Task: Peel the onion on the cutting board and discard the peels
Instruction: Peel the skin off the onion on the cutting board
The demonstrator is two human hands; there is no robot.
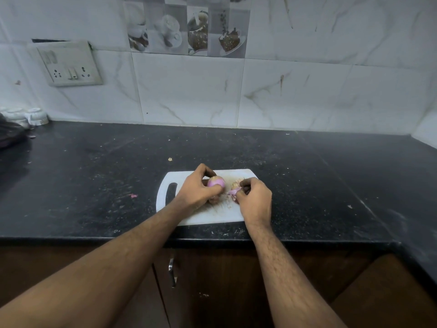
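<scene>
Left grip (pixel 197 189) round onion (pixel 215 181) — right grip (pixel 254 197), peels (pixel 234 191)

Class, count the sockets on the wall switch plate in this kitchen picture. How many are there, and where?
2. On the switch plate, one socket sits at lower left, the other at lower right, with switches between them.

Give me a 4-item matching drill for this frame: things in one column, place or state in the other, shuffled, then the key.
Things
1. onion
2. loose peels
3. cutting board
4. socket plate

Place or state
A. fixed on the tiled wall, upper left
B. held in the left hand
C. flat on the black countertop
D. pinched in the right hand

Pairs: 1-B, 2-D, 3-C, 4-A
</scene>
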